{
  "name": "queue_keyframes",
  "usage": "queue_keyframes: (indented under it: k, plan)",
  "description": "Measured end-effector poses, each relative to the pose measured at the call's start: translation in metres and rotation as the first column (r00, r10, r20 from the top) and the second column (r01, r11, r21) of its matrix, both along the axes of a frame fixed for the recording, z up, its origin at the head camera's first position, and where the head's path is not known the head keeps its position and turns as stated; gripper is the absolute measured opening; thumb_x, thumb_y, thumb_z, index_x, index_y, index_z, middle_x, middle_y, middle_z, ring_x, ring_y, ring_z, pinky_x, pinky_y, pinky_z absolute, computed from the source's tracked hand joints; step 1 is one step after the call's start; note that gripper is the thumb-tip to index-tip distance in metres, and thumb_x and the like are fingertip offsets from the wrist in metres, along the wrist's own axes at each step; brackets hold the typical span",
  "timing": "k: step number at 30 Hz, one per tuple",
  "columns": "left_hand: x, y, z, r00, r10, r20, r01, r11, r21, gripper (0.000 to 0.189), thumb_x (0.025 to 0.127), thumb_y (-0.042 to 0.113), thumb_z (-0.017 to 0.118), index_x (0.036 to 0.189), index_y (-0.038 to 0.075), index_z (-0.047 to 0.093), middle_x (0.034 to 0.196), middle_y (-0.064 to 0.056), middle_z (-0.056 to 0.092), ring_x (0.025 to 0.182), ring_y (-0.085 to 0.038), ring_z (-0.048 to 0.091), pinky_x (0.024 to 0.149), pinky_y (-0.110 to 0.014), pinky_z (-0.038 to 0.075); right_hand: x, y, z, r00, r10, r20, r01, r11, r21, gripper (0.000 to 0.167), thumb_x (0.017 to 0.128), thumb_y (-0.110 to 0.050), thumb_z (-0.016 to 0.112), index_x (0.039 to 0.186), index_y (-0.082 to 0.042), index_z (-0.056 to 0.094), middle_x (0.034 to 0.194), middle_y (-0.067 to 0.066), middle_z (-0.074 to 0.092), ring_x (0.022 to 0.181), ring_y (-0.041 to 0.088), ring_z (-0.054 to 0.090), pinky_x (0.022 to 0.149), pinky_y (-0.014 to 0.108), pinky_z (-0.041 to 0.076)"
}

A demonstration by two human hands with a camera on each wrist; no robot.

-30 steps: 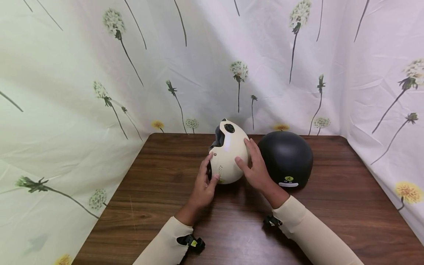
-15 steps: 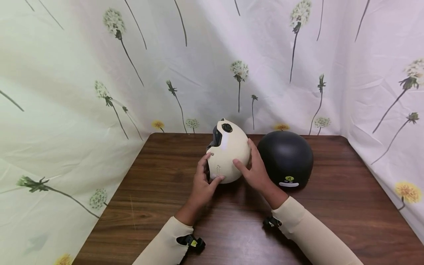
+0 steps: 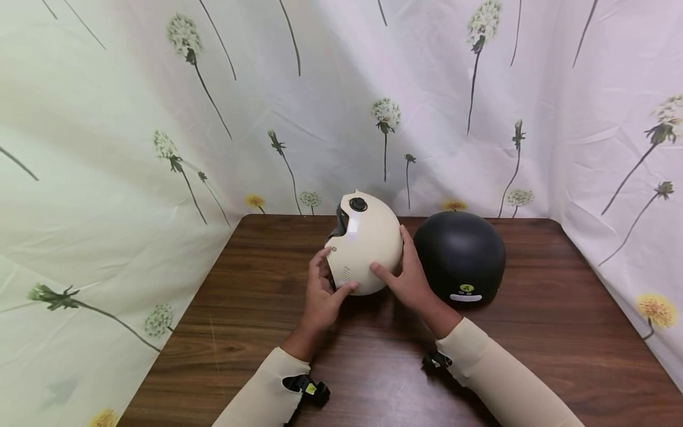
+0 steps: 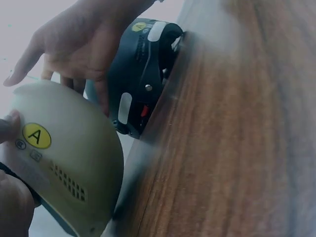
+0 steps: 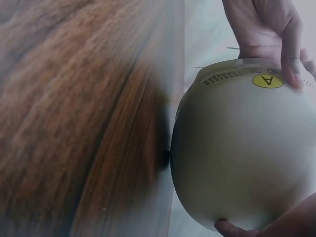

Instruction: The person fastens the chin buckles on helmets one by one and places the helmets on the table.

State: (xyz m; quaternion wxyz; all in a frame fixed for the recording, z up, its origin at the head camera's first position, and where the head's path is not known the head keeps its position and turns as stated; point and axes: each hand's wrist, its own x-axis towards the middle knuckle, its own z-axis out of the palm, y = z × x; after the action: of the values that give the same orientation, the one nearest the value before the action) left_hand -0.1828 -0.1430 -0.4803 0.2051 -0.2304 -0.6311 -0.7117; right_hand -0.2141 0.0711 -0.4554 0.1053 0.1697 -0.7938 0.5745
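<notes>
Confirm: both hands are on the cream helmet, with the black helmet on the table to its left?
Not left: the head view shows the black helmet on the table to the right of the cream helmet. The left hand and right hand are on the cream one.

Black helmet (image 3: pixel 460 255): sitting on the table to your right, up near the back edge, dome up
Its sticker (image 3: pixel 466 287): yellow with an "A" on it, pretty much facing you, and a pale strip (image 3: pixel 465 298) right below
Table (image 3: pixel 208 350): dark brown wood grain, rounded back corners, a faint scratch (image 3: pixel 213 332) on your left
Fabric backdrop (image 3: pixel 341 47): whitish, kinda creased, behind the table and down both sides of you
Print: dandelion puffs on long stems, plus some yellow blooms (image 3: pixel 656 310) lower down
</notes>
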Motion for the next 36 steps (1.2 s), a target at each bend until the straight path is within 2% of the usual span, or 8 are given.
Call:
queue_keyframes:
  k: [4, 9, 14, 22, 26, 31, 36]
  plan:
    - [-0.0024, -0.003, -0.0007, 0.998, -0.051, 0.041, 0.046, 0.992, 0.115, 0.096, 0.08, -0.025, 0.075, 0.155, 0.004, 0.023, 0.154, -0.019, 0.045, 0.132, -0.023, 0.057, 0.098, -0.03, 0.055, 0.0015, 0.0009, 0.001, 1.0, -0.007, 0.0, 0.007, 1.0, 0.0, 0.106, 0.094, -0.038, 0.077, 0.17, -0.013, 0.007, 0.175, 0.01, 0.013, 0.159, 0.029, 0.02, 0.122, 0.06, 0.027]
    - [-0.0008, -0.0033, -0.0008, 0.994, -0.083, 0.066, 0.071, 0.983, 0.172, 0.098, 0.08, -0.027, 0.072, 0.157, 0.008, 0.022, 0.15, -0.019, 0.047, 0.127, -0.024, 0.06, 0.093, -0.031, 0.058, 0.0016, 0.0008, -0.0009, 1.0, -0.003, 0.008, 0.003, 1.0, 0.007, 0.104, 0.095, -0.039, 0.076, 0.17, -0.013, 0.008, 0.174, 0.011, 0.014, 0.159, 0.03, 0.021, 0.122, 0.061, 0.026]
    - [0.0001, -0.0023, -0.0012, 0.992, -0.089, 0.088, 0.068, 0.973, 0.219, 0.097, 0.08, -0.028, 0.07, 0.156, 0.011, 0.024, 0.148, -0.02, 0.048, 0.126, -0.025, 0.061, 0.092, -0.031, 0.058, 0.0004, -0.0001, -0.0017, 1.0, 0.012, 0.006, -0.012, 1.0, -0.001, 0.104, 0.095, -0.04, 0.076, 0.17, -0.017, 0.008, 0.175, 0.01, 0.014, 0.158, 0.03, 0.024, 0.121, 0.061, 0.03]
    - [-0.0055, -0.0043, -0.0024, 0.987, -0.122, 0.108, 0.077, 0.934, 0.349, 0.095, 0.081, -0.028, 0.068, 0.152, 0.02, 0.028, 0.15, -0.02, 0.047, 0.13, -0.026, 0.059, 0.095, -0.035, 0.057, 0.0015, -0.0016, 0.0005, 0.997, -0.012, -0.07, 0.016, 0.998, 0.055, 0.104, 0.094, -0.045, 0.076, 0.169, -0.012, 0.012, 0.173, 0.014, 0.016, 0.158, 0.035, 0.02, 0.12, 0.066, 0.027]
    - [-0.0075, -0.0043, -0.0034, 0.987, -0.112, 0.118, 0.06, 0.925, 0.375, 0.094, 0.082, -0.025, 0.071, 0.152, 0.02, 0.027, 0.148, -0.021, 0.047, 0.129, -0.028, 0.06, 0.096, -0.036, 0.057, 0.0048, -0.0027, 0.0028, 0.993, -0.022, -0.116, 0.028, 0.998, 0.058, 0.103, 0.092, -0.042, 0.078, 0.169, -0.011, 0.015, 0.172, 0.016, 0.015, 0.157, 0.037, 0.017, 0.119, 0.069, 0.025]
    - [-0.0084, -0.0015, -0.0043, 0.989, -0.074, 0.131, 0.014, 0.913, 0.408, 0.099, 0.077, -0.025, 0.076, 0.152, 0.019, 0.027, 0.151, -0.018, 0.044, 0.13, -0.028, 0.057, 0.097, -0.034, 0.056, 0.0059, -0.0044, 0.0023, 0.983, -0.031, -0.184, 0.044, 0.997, 0.064, 0.101, 0.09, -0.034, 0.08, 0.167, -0.009, 0.021, 0.172, 0.016, 0.017, 0.157, 0.038, 0.017, 0.118, 0.068, 0.026]
    - [-0.0069, 0.0016, -0.0041, 0.991, -0.029, 0.133, -0.022, 0.928, 0.371, 0.108, 0.076, -0.022, 0.081, 0.157, 0.017, 0.022, 0.16, -0.014, 0.036, 0.136, -0.028, 0.051, 0.098, -0.032, 0.056, 0.0058, -0.0043, 0.0015, 0.977, -0.04, -0.211, 0.059, 0.995, 0.084, 0.101, 0.088, -0.032, 0.081, 0.167, -0.01, 0.022, 0.172, 0.017, 0.016, 0.156, 0.038, 0.016, 0.117, 0.068, 0.028]
